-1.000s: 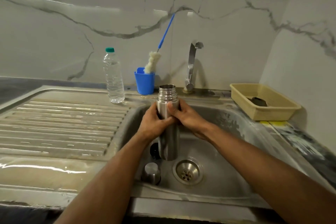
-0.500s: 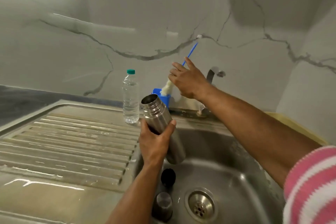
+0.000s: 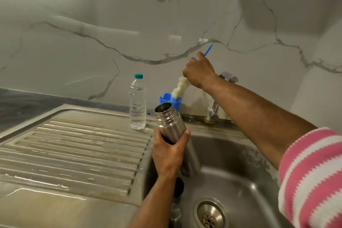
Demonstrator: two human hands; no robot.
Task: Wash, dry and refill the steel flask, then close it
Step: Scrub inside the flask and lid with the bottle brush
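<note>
Steel flask (image 3: 172,124) tilts, mouth up-left (left hand (image 3: 167,155) gripping).

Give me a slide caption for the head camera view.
Left hand holds the open steel flask tilted over the sink while right hand lifts the blue-handled bottle brush.

open steel flask (image 3: 171,123) tilted over sink, cap off.

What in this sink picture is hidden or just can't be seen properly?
- Flask inside: dark, head view looks past its mouth.
- Brush handle: right hand covers its middle.
- Steel cap and black stopper: partly behind the left hand and forearm.
- Tap: right arm crosses it.
</note>
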